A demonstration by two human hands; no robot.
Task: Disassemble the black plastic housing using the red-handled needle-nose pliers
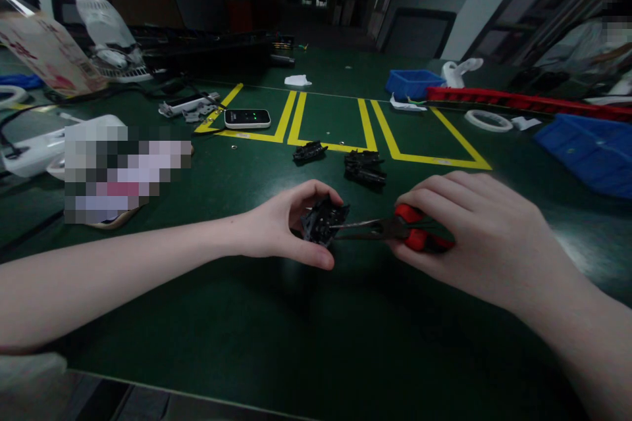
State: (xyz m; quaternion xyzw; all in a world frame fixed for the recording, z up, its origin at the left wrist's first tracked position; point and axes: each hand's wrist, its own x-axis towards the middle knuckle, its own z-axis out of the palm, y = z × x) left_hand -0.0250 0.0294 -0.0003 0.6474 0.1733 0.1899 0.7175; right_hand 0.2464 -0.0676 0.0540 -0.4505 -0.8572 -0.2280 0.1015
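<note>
One left hand (276,229) holds a jagged black part (323,220), perhaps plastic; right hand (486,237), at three o'clock, grips red-handled metal pliers (394,229).

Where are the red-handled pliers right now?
Head view, just right of centre: the red-handled pliers are in the right hand, pointing left, tips at the black part held in the left hand.

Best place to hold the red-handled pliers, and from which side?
Likely the red handles, coming from the right, where the right grip holds them: they spread that way, while the jaws of the pliers point left at the black part.
</note>
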